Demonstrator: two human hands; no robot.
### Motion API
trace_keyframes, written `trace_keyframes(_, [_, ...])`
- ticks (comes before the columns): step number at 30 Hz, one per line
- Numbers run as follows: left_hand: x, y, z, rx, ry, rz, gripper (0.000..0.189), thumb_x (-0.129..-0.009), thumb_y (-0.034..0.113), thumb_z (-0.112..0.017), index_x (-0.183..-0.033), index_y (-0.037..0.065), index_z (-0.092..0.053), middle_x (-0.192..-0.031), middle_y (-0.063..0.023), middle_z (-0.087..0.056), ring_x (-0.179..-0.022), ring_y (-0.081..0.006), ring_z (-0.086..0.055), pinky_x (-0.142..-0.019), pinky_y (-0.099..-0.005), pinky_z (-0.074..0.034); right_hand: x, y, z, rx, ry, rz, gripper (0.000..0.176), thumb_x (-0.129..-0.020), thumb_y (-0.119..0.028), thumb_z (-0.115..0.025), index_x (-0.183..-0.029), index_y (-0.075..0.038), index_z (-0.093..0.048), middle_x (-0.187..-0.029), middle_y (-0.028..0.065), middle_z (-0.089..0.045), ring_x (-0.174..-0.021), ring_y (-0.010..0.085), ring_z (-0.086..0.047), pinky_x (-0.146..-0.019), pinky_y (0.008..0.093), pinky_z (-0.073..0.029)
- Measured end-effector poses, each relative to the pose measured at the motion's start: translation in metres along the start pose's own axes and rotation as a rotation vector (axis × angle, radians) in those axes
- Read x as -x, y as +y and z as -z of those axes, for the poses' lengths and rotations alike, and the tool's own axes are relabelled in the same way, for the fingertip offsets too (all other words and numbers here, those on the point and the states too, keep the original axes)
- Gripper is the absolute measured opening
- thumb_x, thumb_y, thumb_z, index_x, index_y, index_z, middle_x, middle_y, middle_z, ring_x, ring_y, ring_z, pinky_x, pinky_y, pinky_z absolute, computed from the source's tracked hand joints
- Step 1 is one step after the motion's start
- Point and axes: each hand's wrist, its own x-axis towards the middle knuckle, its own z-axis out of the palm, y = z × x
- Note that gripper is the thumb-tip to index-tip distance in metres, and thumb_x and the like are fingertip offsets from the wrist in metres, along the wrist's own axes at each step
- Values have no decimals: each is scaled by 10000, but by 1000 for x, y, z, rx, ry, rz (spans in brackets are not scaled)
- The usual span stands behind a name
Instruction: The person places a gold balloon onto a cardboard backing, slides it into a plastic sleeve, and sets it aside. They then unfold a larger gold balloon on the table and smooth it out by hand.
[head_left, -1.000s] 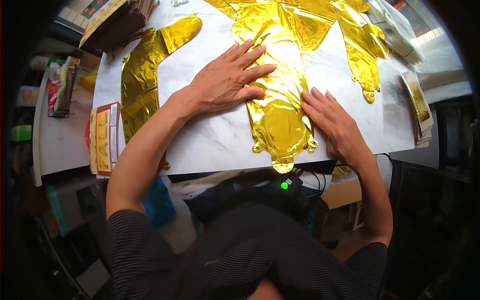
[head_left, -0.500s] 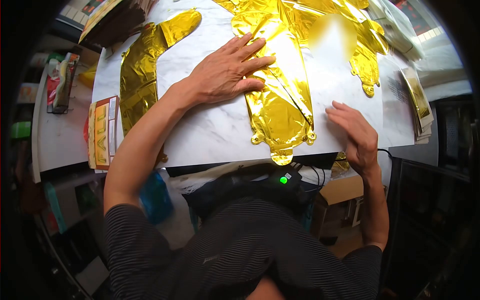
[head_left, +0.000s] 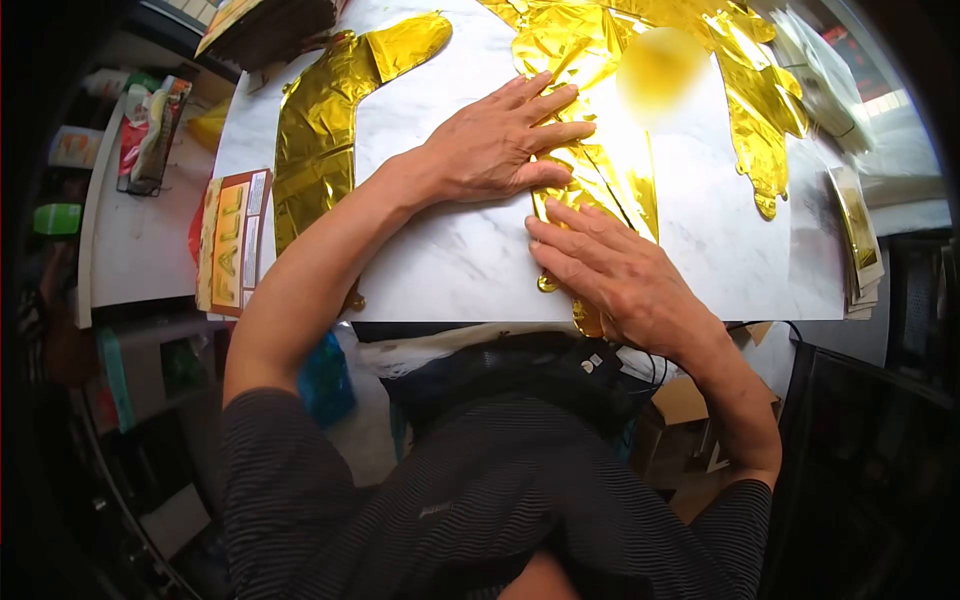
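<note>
A shiny gold foil piece [head_left: 600, 165] lies on the white marbled table [head_left: 430, 270]. My left hand [head_left: 490, 140] rests with spread fingers on its left side. Lower down, my right hand [head_left: 615, 265] lies flat across the foil's lower part, fingers stretched toward the upper left, and covers much of its bottom end. Both hands press on the foil without gripping it. To the left is a bent gold foil strip [head_left: 315, 145], apart from my hands, though my left forearm covers its lower part. More gold foil [head_left: 755, 130] lies at the upper right.
A box marked FALL [head_left: 232, 245] stands at the table's left edge. A brown stack [head_left: 265, 35] sits at the upper left. Flat packets [head_left: 858, 235] and clear plastic bags [head_left: 820, 85] are along the right side. Below the table is an open cardboard box [head_left: 680, 400].
My right hand has moved left from beside the foil onto its lower part. My left hand stays on the foil. The whole view has shifted slightly.
</note>
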Motion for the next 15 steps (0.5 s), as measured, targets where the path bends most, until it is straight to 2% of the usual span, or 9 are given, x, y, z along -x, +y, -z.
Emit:
trace_keyframes(3, [0,-2,-2,-13,9,-1,629,-1004,546,-547,-1508,172,-505,-1624,-193,-364,-1526,-407,-272,-1269,-469,-214,1,6,10,-52,-10,-12,519,-808,54,-663,-1319,-18,-609,-1392,148,-624,-1332,367,-568,-1110,455,-481])
trace_keyframes(6, [0,-3,-3,-23,9,1,652,-1001,586,-521,-1516,186,-498,-1631,-189,-354,-1529,-405,-267,-1270,-474,-208,2,24,23,25,178,-171,498,-814,87,-643,-1303,-3,-628,-1332,199,-643,-1259,383,-617,-1076,445,-509])
trace_keyframes(8, [-1,-3,-1,-19,-18,8,659,-1001,596,-514,-1526,198,-489,-1636,-183,-348,-1532,-408,-260,-1272,-475,-199,3,43,29,131,176,-292,508,-842,71,-633,-1341,-18,-604,-1383,194,-616,-1296,377,-590,-1096,432,-491])
trace_keyframes(9, [-1,-3,-5,-35,44,-10,629,-1001,580,-525,-1506,206,-516,-1596,-196,-407,-1502,-416,-317,-1253,-479,-247,0,53,30,140,183,-292,508,-842,71,-633,-1341,-18,-604,-1383,194,-616,-1296,377,-590,-1096,432,-491])
trace_keyframes(10, [-2,-3,-3,-42,50,-16,629,-1001,580,-525,-1506,206,-516,-1596,-196,-407,-1502,-416,-317,-1253,-479,-247,-3,62,29,176,194,-302,511,-860,53,-631,-1363,-24,-585,-1417,190,-593,-1322,374,-569,-1105,427,-482])
trace_keyframes(12, [-1,-1,1,-14,-35,13,667,-1000,599,-515,-1538,205,-473,-1641,-178,-339,-1537,-407,-247,-1274,-478,-191,-8,80,23,217,209,-306,515,-878,36,-628,-1385,-30,-567,-1450,186,-569,-1347,371,-548,-1113,423,-473])
trace_keyframes(15, [-1,-1,4,-9,-40,14,666,-1002,585,-523,-1549,211,-459,-1638,-187,-340,-1534,-410,-251,-1275,-481,-188,-11,105,6,251,197,-331,433,-986,-79,-617,-1410,-35,-538,-1494,170,-534,-1399,362,-497,-1153,437,-431])
